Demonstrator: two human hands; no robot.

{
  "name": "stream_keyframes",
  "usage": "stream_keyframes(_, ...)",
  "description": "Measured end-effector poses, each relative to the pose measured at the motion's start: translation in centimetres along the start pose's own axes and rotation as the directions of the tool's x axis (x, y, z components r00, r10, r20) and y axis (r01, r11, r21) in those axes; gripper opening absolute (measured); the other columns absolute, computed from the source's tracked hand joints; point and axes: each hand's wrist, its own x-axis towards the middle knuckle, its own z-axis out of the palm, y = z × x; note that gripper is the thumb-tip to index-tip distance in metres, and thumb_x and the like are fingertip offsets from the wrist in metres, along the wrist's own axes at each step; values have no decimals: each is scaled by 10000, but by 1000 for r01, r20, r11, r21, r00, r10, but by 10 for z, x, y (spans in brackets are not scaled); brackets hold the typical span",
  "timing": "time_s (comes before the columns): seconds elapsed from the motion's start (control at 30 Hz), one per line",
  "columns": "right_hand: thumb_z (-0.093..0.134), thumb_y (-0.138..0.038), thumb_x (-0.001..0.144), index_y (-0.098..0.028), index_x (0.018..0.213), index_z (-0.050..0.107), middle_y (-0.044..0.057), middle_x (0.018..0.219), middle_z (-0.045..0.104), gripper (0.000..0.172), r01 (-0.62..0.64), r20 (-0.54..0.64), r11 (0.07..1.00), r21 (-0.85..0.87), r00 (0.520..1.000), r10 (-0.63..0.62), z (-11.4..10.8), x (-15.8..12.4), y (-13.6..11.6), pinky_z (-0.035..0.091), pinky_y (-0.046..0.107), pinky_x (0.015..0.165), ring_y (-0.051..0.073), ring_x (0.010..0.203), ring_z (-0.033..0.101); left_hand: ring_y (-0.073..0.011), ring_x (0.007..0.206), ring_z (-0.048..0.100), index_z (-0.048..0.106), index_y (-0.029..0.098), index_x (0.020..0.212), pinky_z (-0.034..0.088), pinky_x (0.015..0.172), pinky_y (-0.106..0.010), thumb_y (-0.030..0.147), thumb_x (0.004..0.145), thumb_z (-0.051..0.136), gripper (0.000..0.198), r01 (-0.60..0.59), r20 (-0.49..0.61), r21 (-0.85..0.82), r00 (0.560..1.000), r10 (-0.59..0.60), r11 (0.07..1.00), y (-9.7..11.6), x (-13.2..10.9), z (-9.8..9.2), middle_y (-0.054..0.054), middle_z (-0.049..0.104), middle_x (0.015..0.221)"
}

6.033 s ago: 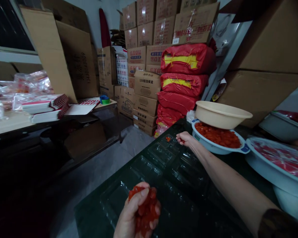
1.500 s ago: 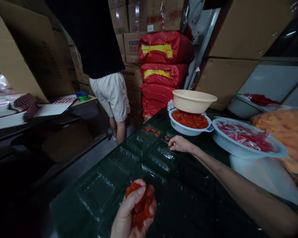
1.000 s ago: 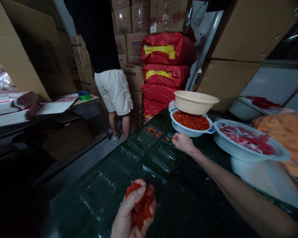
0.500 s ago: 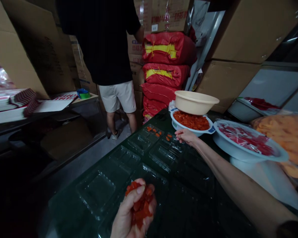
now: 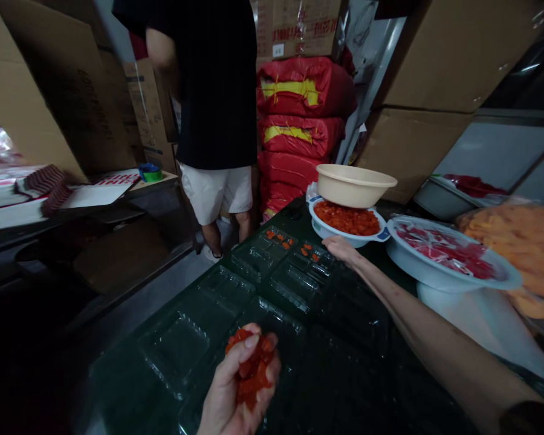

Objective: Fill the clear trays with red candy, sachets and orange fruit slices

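My left hand (image 5: 236, 377) is closed round a handful of small orange-red pieces (image 5: 254, 368), held low over the dark green table (image 5: 131, 362). My right hand (image 5: 340, 248) reaches out beside a clear plastic tray (image 5: 299, 281), just in front of a white basin (image 5: 340, 237) heaped with orange-red pieces (image 5: 349, 219). Its fingers point down and are mostly hidden, so I cannot make out their grip. A few orange pieces (image 5: 309, 251) lie in the tray's far compartments. Another clear tray (image 5: 254, 260) to the left also has several pieces (image 5: 278, 238) at its far end.
More clear trays (image 5: 174, 347) cover the table. A cream basin (image 5: 356, 184) rests over the white one; a pale blue basin (image 5: 453, 251) holds red wrapped packets. Beyond the table stands a person in a black shirt (image 5: 215, 90), beside stacked red sacks (image 5: 303, 133).
One more orange piece shows in the tray by my right hand, whose fingers have turned downward. My left hand has barely moved. The person behind the table has turned and shifted slightly.
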Motion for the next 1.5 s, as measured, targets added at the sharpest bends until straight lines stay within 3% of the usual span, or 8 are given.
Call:
stream_keyframes(0.67,524,-144,805,-141,883,540,-10,659,529,79,-83,-56,831,550,989,136,-13,-68,-21,372,147,388,91,545,525,-105,445,494,492,213,884,252,346,-145,228,682,635,248,-84,10,174,996,83,981,-14,-5,8,-45,598,731)
stream_keyframes(0.73,427,-242,880,-167,954,538,17,801,565,153,-62,-37,739,671,993,116,-5,-112,-41,433,159,460,101,665,568,-117,466,518,501,208,878,266,350,-153,255,684,640,244,-99,-18,196,994,104,976,-20,-8,12,-39,600,734)
stream_keyframes(0.8,418,-368,888,-177,1013,538,49,908,584,258,-233,201,352,907,972,124,9,-162,-66,476,204,562,130,773,585,-131,502,547,518,195,861,308,370,-166,263,671,657,245,-188,-19,241,980,198,952,-28,-12,18,-30,600,720)
stream_keyframes(0.9,376,-497,876,-176,1008,552,70,917,606,389,-547,550,-128,827,835,-13,27,-225,-101,480,256,606,167,817,588,-116,531,543,557,166,792,396,464,-188,253,640,691,220,-454,58,363,882,467,813,-41,-21,28,-1,574,632)
stream_keyframes(1.0,386,-476,861,-141,871,598,91,865,622,397,-609,597,-355,709,787,-157,36,-258,-122,483,287,655,193,840,582,-101,590,534,604,148,708,432,573,-184,207,607,712,160,-671,159,506,690,706,542,-53,-31,35,-5,577,657)
stream_keyframes(1.13,462,-466,791,-165,830,623,76,851,629,344,-582,540,-421,696,810,-227,39,-267,-120,491,308,699,208,873,578,-146,733,559,649,157,649,442,690,-206,112,542,721,137,-808,239,484,491,838,336,-62,-43,39,-46,594,795)
stream_keyframes(1.3,540,-488,680,-199,774,615,77,775,614,313,-582,501,-335,741,812,-300,45,-269,-106,509,366,642,264,878,574,-156,705,519,673,177,622,421,644,-218,81,545,704,126,-870,319,445,377,869,214,-68,-54,44,-50,554,732)
stream_keyframes(1.5,609,-359,626,-187,757,616,52,767,607,216,-525,437,-407,747,850,-294,58,-275,-114,503,274,689,206,882,567,-135,666,507,662,176,602,422,614,-205,99,531,721,120,-855,257,462,383,888,235,-64,-56,46,-41,548,724)
